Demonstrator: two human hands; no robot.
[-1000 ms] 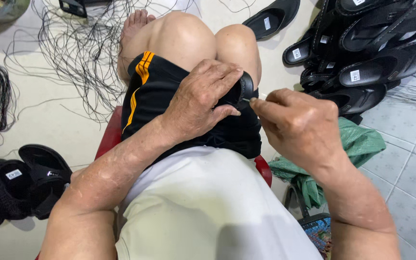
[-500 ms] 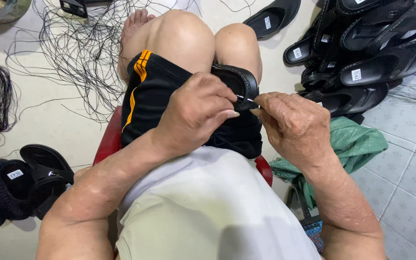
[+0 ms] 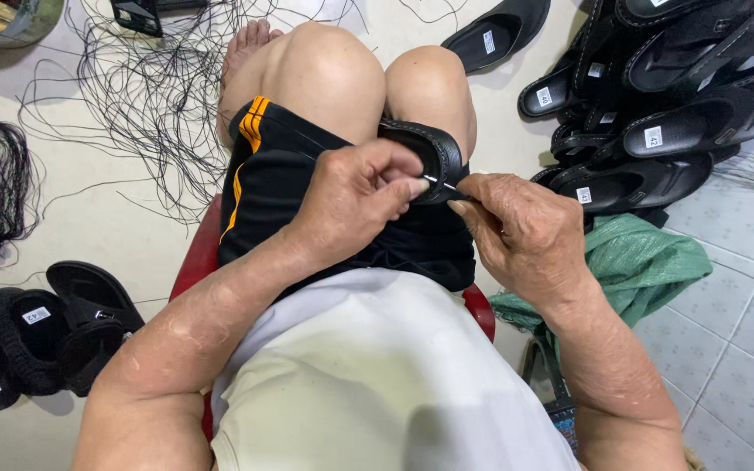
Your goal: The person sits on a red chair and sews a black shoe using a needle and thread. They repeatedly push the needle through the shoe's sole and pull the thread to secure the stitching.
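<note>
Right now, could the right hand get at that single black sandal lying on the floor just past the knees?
Probably not without letting go. The right hand is pinching a needle at the black sandal on the lap, and the raised knees stand between it and the lone sandal on the floor.

Your floor point(image 3: 133, 235) carries the clutter.
Loose black cords point(image 3: 141, 96) left of your grip, piled black sandals point(image 3: 656, 113) right, green sack point(image 3: 639, 270) below-right.

Black sandal point(image 3: 429, 148) rests on the lap against the right knee; a thin needle point(image 3: 440, 183) touches its rim.
</note>
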